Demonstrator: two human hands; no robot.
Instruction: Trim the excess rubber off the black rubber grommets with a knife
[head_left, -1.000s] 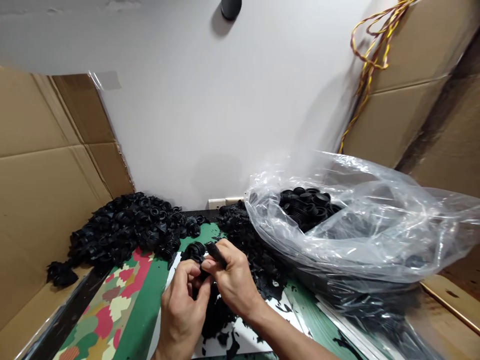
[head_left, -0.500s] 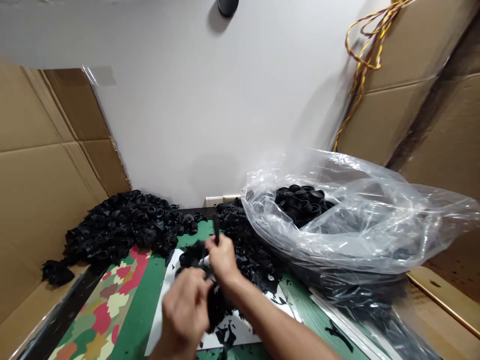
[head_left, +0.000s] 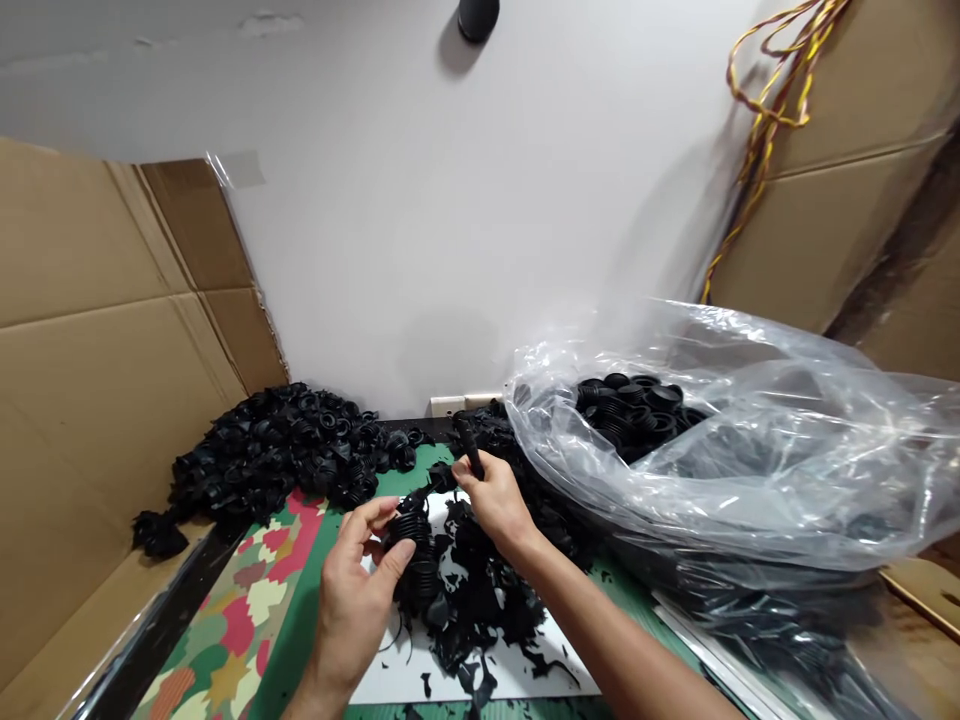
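Observation:
My left hand (head_left: 358, 590) pinches a black ribbed rubber part (head_left: 411, 532) between thumb and fingers, over a white sheet (head_left: 390, 678). My right hand (head_left: 496, 502) is closed around a slim black tool (head_left: 469, 447) that sticks up from the fist, just right of the part. Black rubber trimmings (head_left: 480, 590) lie heaped on the sheet under both hands. A pile of the same black parts (head_left: 281, 455) sits to the left on the table.
A large clear plastic bag (head_left: 750, 460) holding more black parts (head_left: 634, 405) fills the right side. Cardboard walls (head_left: 82, 380) stand at left and right. A camouflage-patterned mat (head_left: 240, 610) covers the green table. Yellow-red wires (head_left: 765, 110) hang on the white wall.
My right hand moved up and away from my left hand with the tool. My left hand turned so the ribbed part now shows. The head camera shifted slightly.

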